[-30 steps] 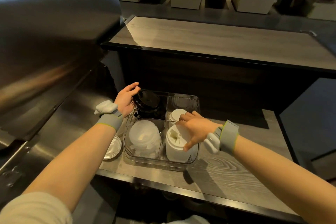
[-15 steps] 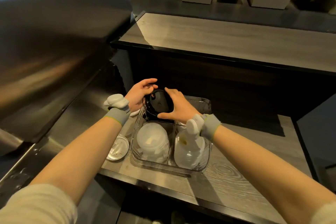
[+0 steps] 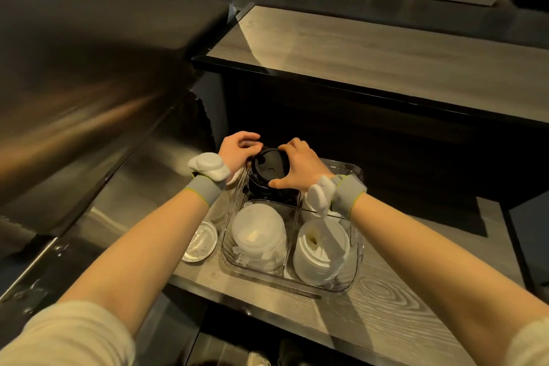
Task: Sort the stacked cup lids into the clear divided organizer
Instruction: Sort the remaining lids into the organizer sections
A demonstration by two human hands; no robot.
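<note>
A clear divided organizer [image 3: 341,287] sits on the wooden shelf. Its far-left compartment holds a stack of black lids [image 3: 269,171]. My left hand [image 3: 236,151] grips the stack's left rim and my right hand [image 3: 300,168] grips its right side and top. The near-left compartment holds a stack of translucent white lids [image 3: 258,235]. A stack of white lids [image 3: 322,251] fills the near-right compartment. My right wrist hides most of the far-right compartment.
A loose clear lid [image 3: 200,242] lies on the shelf left of the organizer. A steel counter and slanted steel panel [image 3: 89,68] stand at left. A raised wooden countertop [image 3: 386,47] runs behind the shelf, and the shelf's front edge [image 3: 267,303] is near me.
My right hand left the white lids at near right and came onto the black stack. Now both hands hold that stack, and the camera has moved closer.
</note>
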